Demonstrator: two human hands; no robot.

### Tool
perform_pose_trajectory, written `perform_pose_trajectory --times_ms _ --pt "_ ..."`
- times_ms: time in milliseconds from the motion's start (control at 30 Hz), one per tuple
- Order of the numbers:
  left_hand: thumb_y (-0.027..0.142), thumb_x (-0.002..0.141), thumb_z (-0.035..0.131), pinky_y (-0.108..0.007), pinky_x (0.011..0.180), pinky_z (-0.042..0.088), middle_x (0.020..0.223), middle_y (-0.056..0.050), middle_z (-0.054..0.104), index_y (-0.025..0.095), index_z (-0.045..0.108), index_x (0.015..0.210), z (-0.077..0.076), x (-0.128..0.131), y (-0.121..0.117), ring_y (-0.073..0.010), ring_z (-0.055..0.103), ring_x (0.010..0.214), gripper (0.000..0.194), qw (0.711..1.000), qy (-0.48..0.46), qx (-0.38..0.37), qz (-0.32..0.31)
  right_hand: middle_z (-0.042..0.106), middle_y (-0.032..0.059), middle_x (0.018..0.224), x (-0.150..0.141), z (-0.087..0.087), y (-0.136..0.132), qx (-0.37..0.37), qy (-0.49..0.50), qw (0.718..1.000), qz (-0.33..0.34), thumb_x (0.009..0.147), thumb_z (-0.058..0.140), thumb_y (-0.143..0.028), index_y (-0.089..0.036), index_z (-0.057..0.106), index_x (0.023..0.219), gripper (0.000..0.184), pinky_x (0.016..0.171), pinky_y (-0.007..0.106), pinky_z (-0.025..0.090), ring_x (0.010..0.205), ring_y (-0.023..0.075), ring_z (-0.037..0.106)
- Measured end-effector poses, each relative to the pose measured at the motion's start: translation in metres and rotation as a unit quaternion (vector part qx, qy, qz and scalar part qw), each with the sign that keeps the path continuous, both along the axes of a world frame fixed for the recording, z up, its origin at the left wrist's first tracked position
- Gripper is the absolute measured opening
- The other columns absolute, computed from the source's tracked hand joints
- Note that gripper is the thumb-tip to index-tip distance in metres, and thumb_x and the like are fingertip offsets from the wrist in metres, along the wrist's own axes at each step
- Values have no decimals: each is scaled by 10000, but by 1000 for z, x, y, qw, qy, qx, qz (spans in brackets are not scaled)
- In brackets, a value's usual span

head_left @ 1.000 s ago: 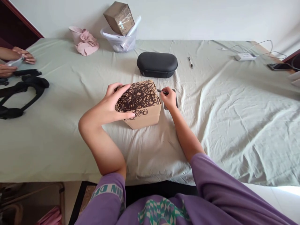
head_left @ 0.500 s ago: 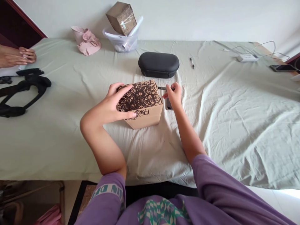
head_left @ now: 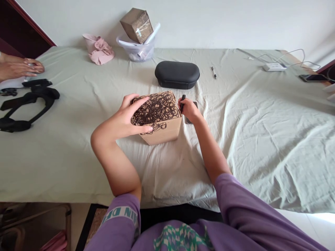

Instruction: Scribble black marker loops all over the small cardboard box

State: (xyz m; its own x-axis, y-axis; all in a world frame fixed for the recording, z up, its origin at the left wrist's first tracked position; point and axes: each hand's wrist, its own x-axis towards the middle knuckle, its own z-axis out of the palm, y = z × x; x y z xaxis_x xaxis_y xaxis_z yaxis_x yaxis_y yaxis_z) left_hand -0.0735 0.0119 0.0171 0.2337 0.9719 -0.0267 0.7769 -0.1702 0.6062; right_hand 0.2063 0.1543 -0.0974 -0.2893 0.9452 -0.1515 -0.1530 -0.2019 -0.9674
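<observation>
A brown cardboard box (head_left: 166, 134) stands on the cloth, its top covered in looping black scribbles that run a little onto the near side. My left hand (head_left: 125, 115) grips the box's left end, thumb on the near side and fingers across the top. In my right hand (head_left: 190, 109) is a black marker (head_left: 183, 97), held nearly upright beside the box's right edge. Whether its tip touches the box is hidden. Partly under my right hand lies a dark flat object (head_left: 188, 121) that looks like a phone.
Behind the box sits a black hard case (head_left: 177, 74), with a small pen (head_left: 214, 72) to its right. A plastic tub (head_left: 138, 52) holds rolled paper and another box (head_left: 137, 26). Black straps (head_left: 42, 94) and another person's hands (head_left: 23, 68) are at left. A white power strip (head_left: 274, 67) lies far right.
The marker has turned from lying sideways to nearly upright in my right hand, which has shifted slightly left and down toward the box. My left hand keeps its hold.
</observation>
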Motion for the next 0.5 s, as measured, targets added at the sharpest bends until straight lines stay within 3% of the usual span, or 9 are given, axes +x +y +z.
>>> perform_pose_trajectory --times_ms 100,233,300,400,500 --pt "698 765 873 -596 1458 215 1799 -89 259 355 400 1757 0 0 0 -446 282 1717 1152 1000 -1 3 3 447 -58 691 -1 -2 -1 12 -63 998 -4 1000 434 -283 -244 508 922 114 522 224 373 526 110 387" --pt "696 764 876 -603 1457 217 1804 -94 255 335 391 1763 0 0 0 -441 268 1722 1168 1000 0 1 1 448 -53 700 -4 -8 -2 47 -171 984 -19 1078 454 -312 -241 529 928 182 509 223 316 542 108 360" --pt "700 764 874 -611 1456 214 1803 -86 261 348 392 1760 0 0 0 -442 257 1726 1161 1000 0 2 0 482 -40 721 -5 -12 -2 67 -227 971 -27 1097 460 -344 -241 558 961 196 537 225 344 574 117 400" --pt "708 768 866 -610 1459 205 1798 -79 270 359 394 1758 -1 0 0 -451 259 1724 1150 1000 0 6 -2 668 37 921 -5 -16 -3 96 -304 948 -20 1082 519 -383 -224 664 1115 218 685 248 476 760 158 568" --pt "727 763 860 -616 1458 201 1800 -86 251 347 386 1761 0 0 0 -464 256 1721 1169 1000 5 3 -1 768 122 1134 -2 -18 -5 106 -372 922 21 1018 611 -369 -183 650 1477 497 808 313 553 890 215 644"
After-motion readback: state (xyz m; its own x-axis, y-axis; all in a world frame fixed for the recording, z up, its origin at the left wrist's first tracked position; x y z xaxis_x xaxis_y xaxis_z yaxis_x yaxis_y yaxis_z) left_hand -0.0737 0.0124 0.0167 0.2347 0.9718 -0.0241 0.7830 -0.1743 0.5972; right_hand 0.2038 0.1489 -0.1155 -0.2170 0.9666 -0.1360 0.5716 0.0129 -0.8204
